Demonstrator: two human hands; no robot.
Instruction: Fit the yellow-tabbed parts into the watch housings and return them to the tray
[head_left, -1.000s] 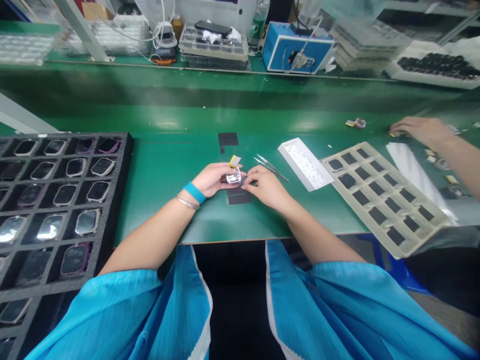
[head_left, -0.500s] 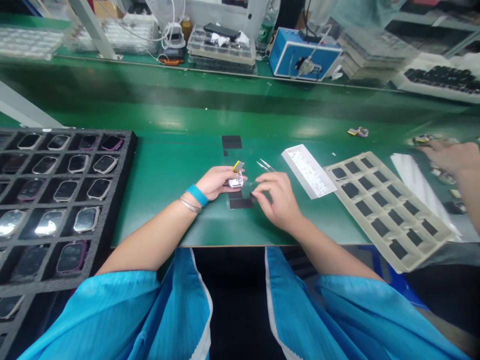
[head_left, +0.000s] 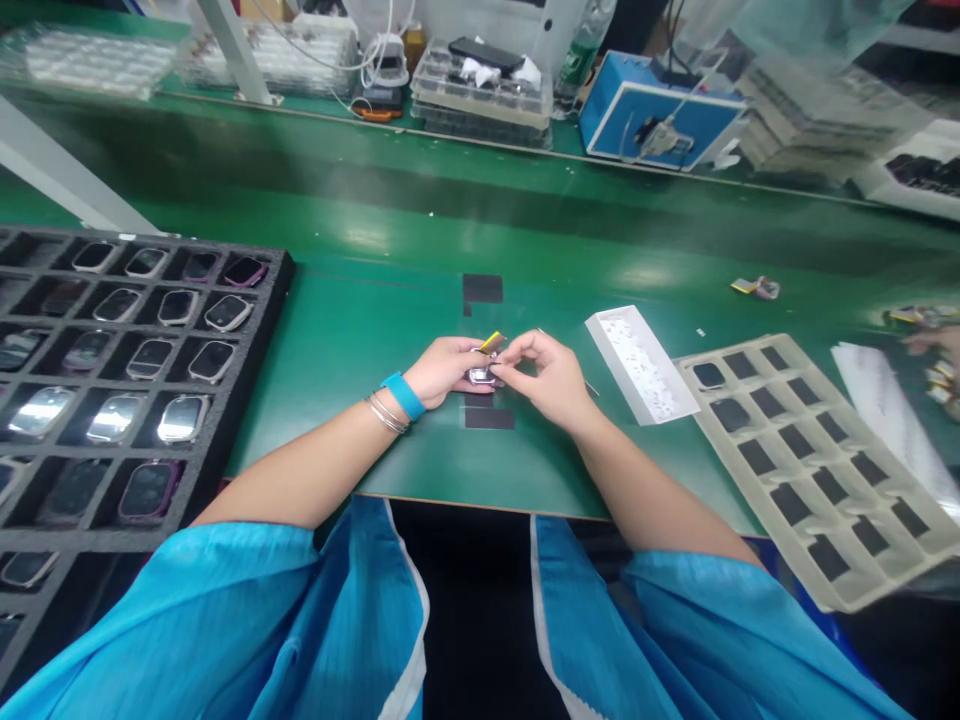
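Held a small silver rounded-rectangular watch case (head_left: 481, 376) in the fingers of the left hand (head_left: 441, 370), closed around its left side, above the green tabletop (head_left: 442, 460). Had a flat grey piece with a yellow edge (head_left: 495, 342) standing tilted at the case's far side, between both sets of fingers. Pressed the right hand's (head_left: 551, 380) thumb and forefinger together at the case's right part. Could not tell any small part within that pinch. Worked, by judgement, at a fine adjustment on or inside the case. Required next, by judgement: firm left support, light controlled pressure from the right fingertips, care against bending the tilted piece, and release only with the case fully supported.

Had a dark rectangular sheet (head_left: 490, 418) below the fingers, toward the body; another dark sheet (head_left: 482, 289) beyond them; a white open box (head_left: 675, 410) right of the right fingers; and a black foam tray (head_left: 262, 310) well left of the left fingers.
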